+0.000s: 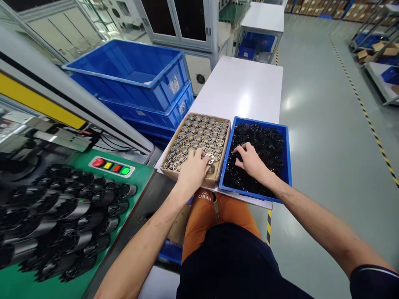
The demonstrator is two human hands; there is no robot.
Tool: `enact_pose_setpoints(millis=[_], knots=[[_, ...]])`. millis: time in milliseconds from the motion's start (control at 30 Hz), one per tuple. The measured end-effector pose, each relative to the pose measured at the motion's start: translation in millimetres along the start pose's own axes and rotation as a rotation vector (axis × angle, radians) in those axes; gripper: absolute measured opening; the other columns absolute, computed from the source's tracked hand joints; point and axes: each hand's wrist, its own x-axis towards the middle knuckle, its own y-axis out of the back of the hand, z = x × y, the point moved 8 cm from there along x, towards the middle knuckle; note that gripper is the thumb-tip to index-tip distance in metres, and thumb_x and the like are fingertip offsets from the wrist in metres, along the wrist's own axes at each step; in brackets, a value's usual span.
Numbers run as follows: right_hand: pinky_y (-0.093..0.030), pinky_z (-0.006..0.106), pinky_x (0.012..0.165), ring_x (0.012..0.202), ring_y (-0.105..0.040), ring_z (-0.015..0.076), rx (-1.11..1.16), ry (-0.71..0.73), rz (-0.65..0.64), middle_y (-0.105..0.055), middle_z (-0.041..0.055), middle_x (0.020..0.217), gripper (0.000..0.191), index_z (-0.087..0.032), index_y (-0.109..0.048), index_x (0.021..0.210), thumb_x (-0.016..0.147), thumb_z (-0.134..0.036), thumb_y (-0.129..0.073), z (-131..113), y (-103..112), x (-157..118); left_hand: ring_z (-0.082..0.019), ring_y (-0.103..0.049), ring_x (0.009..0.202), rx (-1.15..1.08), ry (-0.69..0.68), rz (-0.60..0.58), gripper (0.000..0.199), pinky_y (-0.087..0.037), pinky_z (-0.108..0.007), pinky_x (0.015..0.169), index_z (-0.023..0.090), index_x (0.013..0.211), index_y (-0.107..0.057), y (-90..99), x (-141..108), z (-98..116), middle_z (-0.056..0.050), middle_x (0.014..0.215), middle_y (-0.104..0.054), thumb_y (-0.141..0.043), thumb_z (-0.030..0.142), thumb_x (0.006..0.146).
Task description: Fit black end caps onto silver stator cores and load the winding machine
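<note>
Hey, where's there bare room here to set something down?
The white tabletop is bare beyond the cardboard box and blue tray, to its far edge. Crowded: the box, mostly filled with metal rings; the tray, heaped with black parts; the green bench at left, largely covered by black cylinders.

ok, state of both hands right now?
Left hand: fingers curled, at a metal ring; can't tell whether it's gripped.
Right hand: partly open, thumb and fingers parted among the black parts; no held part discernible.
</note>
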Motion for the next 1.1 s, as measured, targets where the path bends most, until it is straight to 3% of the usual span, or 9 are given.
enact_pose_setpoints(millis=[100,233,367,467,567,700,800,1000,1100], knots=[[-0.067,0.059,0.127,0.132,-0.077,0.0328,0.195,-0.026,0.157,-0.077,0.0141,0.140,0.029,-0.022,-0.082,0.131,0.102,-0.017,-0.082,6,13,-3,-0.045,-0.061,0.168,-0.332,0.063,0.154,0.015,-0.060,-0.071,0.142,0.023,0.118,-0.083,13.9,7,-26,-0.019,0.160,-0.070,-0.079,0.015,0.107],[-0.066,0.063,0.126,0.119,-0.078,0.0331,0.451,-0.092,0.301,-0.080,0.0097,0.120,0.014,-0.026,-0.074,0.108,0.096,-0.028,-0.081,14,28,7,-0.034,-0.085,0.141,-0.880,0.183,0.209,0.028,-0.078,-0.048,0.108,0.025,0.123,-0.069,1.8,27,-56,-0.014,0.155,-0.079,-0.082,0.034,0.100],[-0.072,0.060,0.122,0.127,-0.087,0.0307,0.722,-0.081,0.283,-0.089,0.0067,0.130,0.046,-0.030,-0.072,0.143,0.102,-0.046,-0.085,-5,31,34,-0.026,-0.092,0.108,-1.302,0.237,0.179,0.034,-0.068,-0.029,0.069,0.022,0.122,-0.069,-29.7,49,-51,-0.018,0.143,-0.089,-0.076,0.050,0.104],[-0.081,0.050,0.095,0.118,-0.093,0.0285,0.881,-0.027,0.176,-0.092,0.0072,0.140,0.067,-0.035,-0.062,0.164,0.106,-0.057,-0.087,-38,22,56,-0.020,-0.081,0.075,-1.476,0.223,0.206,0.050,-0.050,-0.025,0.051,0.021,0.112,-0.069,-48.7,61,-39,-0.013,0.109,-0.090,-0.083,0.069,0.109],[-0.082,0.048,0.090,0.107,-0.093,0.0265,0.942,0.023,0.108,-0.093,0.0073,0.142,0.057,-0.035,-0.069,0.154,0.104,-0.050,-0.092,-64,10,70,-0.015,-0.069,0.058,-1.591,0.196,0.259,0.056,-0.047,-0.025,0.048,0.024,0.116,-0.069,-61.5,64,-33,0.000,0.085,-0.079,-0.087,0.077,0.107],[-0.079,0.057,0.119,0.125,-0.091,0.0304,0.918,0.035,0.135,-0.093,0.0062,0.133,0.033,-0.031,-0.078,0.121,0.097,-0.038,-0.099,-69,-5,73,-0.015,-0.063,0.055,-1.662,0.193,0.277,0.063,-0.046,-0.026,0.046,0.024,0.109,-0.071,-71.2,58,-33,0.005,0.075,-0.063,-0.088,0.085,0.103],[-0.077,0.057,0.122,0.123,-0.091,0.0300,0.934,0.027,0.116,-0.092,0.0049,0.125,0.039,-0.031,-0.084,0.130,0.096,-0.038,-0.102,-63,-12,70,-0.012,-0.061,0.055,-1.655,0.122,0.280,0.071,-0.046,-0.024,0.048,0.024,0.101,-0.068,-69.4,56,-31,0.005,0.078,-0.061,-0.099,0.087,0.097],[-0.077,0.037,0.069,0.122,-0.091,0.0313,1.259,-0.216,-0.083,-0.092,0.0068,0.147,0.071,-0.039,-0.082,0.156,0.097,-0.071,-0.106,-52,-35,67,-0.011,-0.061,0.058,-1.611,0.052,0.294,0.059,-0.053,-0.024,0.051,0.024,0.103,-0.069,-65.9,53,-30,0.004,0.086,-0.065,-0.098,0.076,0.107],[-0.072,0.031,0.064,0.102,-0.087,0.0234,1.350,-0.249,-0.129,-0.093,0.0065,0.139,0.069,-0.035,-0.086,0.148,0.095,-0.074,-0.107,-58,-39,67,-0.013,-0.064,0.063,-1.596,0.086,0.341,0.061,-0.055,-0.025,0.051,0.024,0.102,-0.072,-66.3,52,-34,0.001,0.091,-0.067,-0.088,0.083,0.111]])
